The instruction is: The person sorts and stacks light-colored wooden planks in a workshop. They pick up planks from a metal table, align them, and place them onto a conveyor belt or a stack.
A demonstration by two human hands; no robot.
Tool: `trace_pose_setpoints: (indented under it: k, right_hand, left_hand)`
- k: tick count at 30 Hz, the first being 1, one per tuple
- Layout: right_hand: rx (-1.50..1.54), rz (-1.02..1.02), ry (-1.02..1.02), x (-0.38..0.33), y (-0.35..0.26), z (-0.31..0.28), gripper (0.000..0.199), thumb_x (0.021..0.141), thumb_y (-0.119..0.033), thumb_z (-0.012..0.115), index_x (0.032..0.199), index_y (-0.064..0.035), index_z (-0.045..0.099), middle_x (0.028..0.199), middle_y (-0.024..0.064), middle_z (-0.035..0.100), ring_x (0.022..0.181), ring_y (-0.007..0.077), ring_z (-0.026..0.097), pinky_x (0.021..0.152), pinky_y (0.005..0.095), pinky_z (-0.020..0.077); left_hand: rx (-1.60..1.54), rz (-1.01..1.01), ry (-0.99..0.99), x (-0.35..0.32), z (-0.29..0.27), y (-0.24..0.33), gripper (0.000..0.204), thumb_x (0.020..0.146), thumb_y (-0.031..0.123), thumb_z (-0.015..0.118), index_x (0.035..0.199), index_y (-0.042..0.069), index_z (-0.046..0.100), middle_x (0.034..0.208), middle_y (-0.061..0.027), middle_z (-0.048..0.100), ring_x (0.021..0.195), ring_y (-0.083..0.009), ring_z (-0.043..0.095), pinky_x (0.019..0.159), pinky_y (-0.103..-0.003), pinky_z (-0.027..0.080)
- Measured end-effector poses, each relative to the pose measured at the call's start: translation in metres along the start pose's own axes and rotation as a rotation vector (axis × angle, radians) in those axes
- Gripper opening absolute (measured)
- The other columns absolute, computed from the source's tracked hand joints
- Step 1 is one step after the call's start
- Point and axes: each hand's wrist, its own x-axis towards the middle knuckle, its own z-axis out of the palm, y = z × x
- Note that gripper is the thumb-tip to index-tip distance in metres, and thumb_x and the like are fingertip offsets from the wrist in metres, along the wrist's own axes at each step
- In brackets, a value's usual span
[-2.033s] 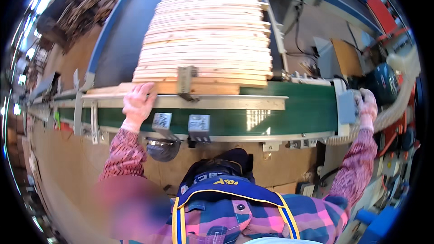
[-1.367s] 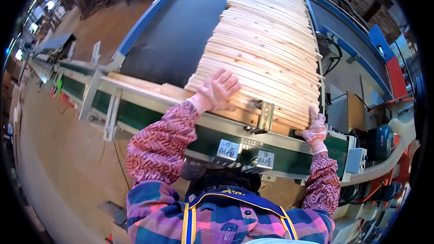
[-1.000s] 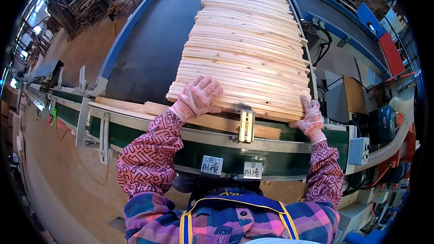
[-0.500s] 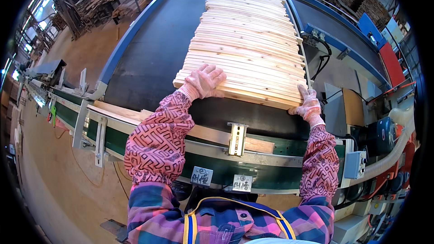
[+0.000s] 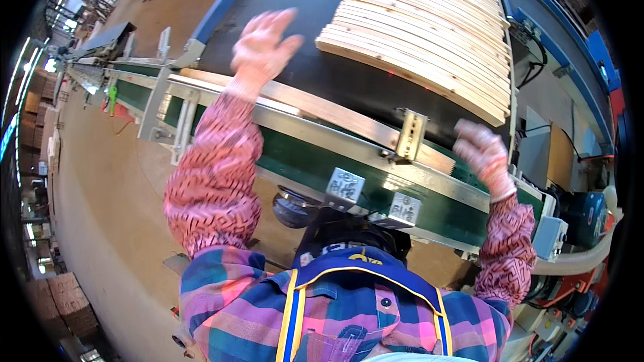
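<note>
A row of pale wooden strips [image 5: 419,30] lies side by side on the dark conveyor belt [image 5: 376,72]. My left hand [image 5: 263,45], gloved, is raised left of the strips and apart from them, fingers spread with nothing in them. Just beyond the near right corner of the row hovers my gloved right hand [image 5: 484,154], blurred by motion; its finger position is hard to read. Between me and the belt, a long wooden board [image 5: 329,111] rests along the narrow green conveyor [image 5: 302,159], passing beneath a metal bracket [image 5: 410,135].
Two small metal plates [image 5: 345,185] with writing hang on the near rail. At right are a grey control box [image 5: 552,237], a motor [image 5: 582,218] and a pale hose [image 5: 570,263]. A blue frame edge [image 5: 225,7] borders the belt's left side.
Both hands have come off the wooden strips. My left hand has moved left, my right hand back toward me. The view has shifted, so the strips appear farther right.
</note>
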Motion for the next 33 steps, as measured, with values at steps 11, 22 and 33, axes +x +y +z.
trace_pose_setpoints:
  k: [11, 22, 33]
  right_hand:
    - [-0.565, -0.068, -0.596, 0.051, -0.02, 0.059, 0.052, 0.077, -0.028, 0.074, 0.126, -0.0124, 0.062, 0.109, 0.0151, 0.068, 0.103, 0.0351, 0.065, 0.089, 0.0416, 0.0533]
    - [0.041, 0.313, -0.392, 0.051, -0.039, 0.031, 0.039, 0.087, -0.036, 0.07, 0.11, -0.0045, 0.069, 0.101, 0.0093, 0.068, 0.086, 0.0193, 0.065, 0.081, 0.0324, 0.0509]
    - [-0.341, -0.147, -0.01, 0.038, 0.013, -0.018, 0.045, 0.067, -0.008, 0.08, 0.111, -0.0106, 0.071, 0.101, 0.0128, 0.068, 0.095, 0.0336, 0.065, 0.088, 0.0421, 0.0517]
  left_hand:
    - [0.095, -0.417, -0.036, -0.146, -0.024, -0.097, 0.039, 0.093, 0.035, 0.059, 0.125, 0.015, 0.066, 0.121, -0.0093, 0.067, 0.12, -0.0285, 0.056, 0.107, -0.039, 0.04]
    - [-0.011, 0.324, -0.693, -0.055, 0.026, 0.065, 0.049, 0.085, 0.038, 0.066, 0.129, 0.019, 0.057, 0.134, -0.0045, 0.056, 0.128, -0.024, 0.05, 0.112, -0.041, 0.036]
    - [-0.063, 0.308, -0.372, 0.013, 0.083, 0.12, 0.036, 0.081, 0.043, 0.071, 0.104, 0.016, 0.066, 0.107, -0.0057, 0.065, 0.103, -0.0238, 0.065, 0.085, -0.039, 0.053]
